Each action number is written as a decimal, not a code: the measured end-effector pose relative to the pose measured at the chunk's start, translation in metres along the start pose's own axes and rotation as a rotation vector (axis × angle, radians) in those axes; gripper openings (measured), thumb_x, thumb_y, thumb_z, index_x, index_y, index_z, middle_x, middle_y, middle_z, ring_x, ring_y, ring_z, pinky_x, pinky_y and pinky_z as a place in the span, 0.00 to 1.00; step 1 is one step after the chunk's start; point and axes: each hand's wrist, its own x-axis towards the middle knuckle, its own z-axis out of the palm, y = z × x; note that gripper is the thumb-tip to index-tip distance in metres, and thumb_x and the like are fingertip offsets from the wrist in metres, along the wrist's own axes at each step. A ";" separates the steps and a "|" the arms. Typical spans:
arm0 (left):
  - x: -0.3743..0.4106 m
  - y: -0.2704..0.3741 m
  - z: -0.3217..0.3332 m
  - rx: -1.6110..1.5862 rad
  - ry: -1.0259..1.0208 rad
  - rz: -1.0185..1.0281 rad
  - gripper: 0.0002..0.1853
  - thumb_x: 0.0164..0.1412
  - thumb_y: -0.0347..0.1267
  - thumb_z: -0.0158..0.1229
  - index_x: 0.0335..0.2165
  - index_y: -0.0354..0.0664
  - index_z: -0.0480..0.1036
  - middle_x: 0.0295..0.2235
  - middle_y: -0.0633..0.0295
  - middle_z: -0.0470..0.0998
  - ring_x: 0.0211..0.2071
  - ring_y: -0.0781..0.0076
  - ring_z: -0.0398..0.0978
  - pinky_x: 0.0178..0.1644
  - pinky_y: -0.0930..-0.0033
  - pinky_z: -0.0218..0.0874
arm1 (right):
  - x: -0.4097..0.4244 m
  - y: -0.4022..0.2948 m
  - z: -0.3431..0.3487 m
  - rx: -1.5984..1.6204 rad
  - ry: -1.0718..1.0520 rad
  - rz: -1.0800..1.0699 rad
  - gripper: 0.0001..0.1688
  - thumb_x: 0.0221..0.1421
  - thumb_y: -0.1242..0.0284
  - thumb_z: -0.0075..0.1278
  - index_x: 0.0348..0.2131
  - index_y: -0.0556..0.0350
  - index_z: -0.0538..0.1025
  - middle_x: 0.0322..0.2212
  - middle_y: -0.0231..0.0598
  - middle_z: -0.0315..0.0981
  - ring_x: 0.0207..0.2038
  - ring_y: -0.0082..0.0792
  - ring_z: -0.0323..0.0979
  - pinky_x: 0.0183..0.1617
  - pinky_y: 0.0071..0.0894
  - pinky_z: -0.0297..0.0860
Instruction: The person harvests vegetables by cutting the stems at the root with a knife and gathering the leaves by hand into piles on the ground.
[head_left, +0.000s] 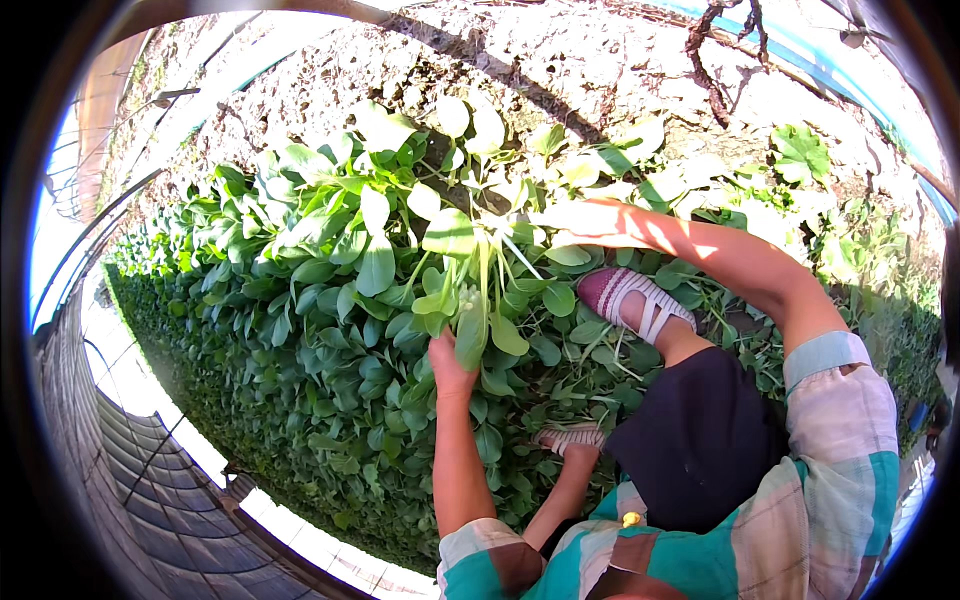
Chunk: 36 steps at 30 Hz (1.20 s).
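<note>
Pale stalks of a leafy green vegetable (484, 262) meet near my right hand and fan down towards my left hand. My left hand (452, 364) is against the lower leaves of this bunch; leaves cover most of its fingers, so its grip cannot be made out. Strong sunlight washes out my right hand (551, 219), which is at the base of the stalks; its fingers cannot be told apart from the stems. Dense leafy plants (315, 337) grow around and to the left of both hands.
My feet, in a purple and white woven shoe (637, 304) and a pale strapped shoe (570, 436), stand among low greens. Sunlit soil (562, 67) lies beyond the plants. A twisted dry stem (701, 64) stands at the top right. Thin curved rods (142, 480) run along the left side.
</note>
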 end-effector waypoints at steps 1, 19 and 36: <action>-0.005 -0.004 -0.001 -0.009 0.004 -0.073 0.25 0.49 0.36 0.60 0.43 0.31 0.66 0.34 0.44 0.75 0.35 0.53 0.74 0.40 0.63 0.63 | 0.006 -0.005 0.007 0.283 0.074 0.160 0.16 0.60 0.64 0.43 0.43 0.54 0.68 0.30 0.37 0.71 0.30 0.29 0.69 0.32 0.31 0.68; -0.088 0.038 -0.024 0.007 0.290 0.228 0.37 0.45 0.35 0.65 0.53 0.38 0.59 0.46 0.53 0.70 0.44 0.61 0.70 0.50 0.64 0.61 | -0.019 -0.227 0.056 0.516 0.010 0.034 0.17 0.50 0.62 0.57 0.36 0.54 0.73 0.29 0.27 0.69 0.33 0.20 0.64 0.39 0.22 0.62; -0.310 0.096 -0.092 -0.508 0.537 0.318 0.44 0.44 0.28 0.65 0.57 0.37 0.51 0.43 0.59 0.70 0.41 0.71 0.70 0.47 0.70 0.62 | -0.153 -0.378 0.075 -0.287 -0.077 -0.276 0.29 0.53 0.59 0.53 0.51 0.51 0.68 0.36 0.37 0.70 0.38 0.29 0.67 0.41 0.32 0.64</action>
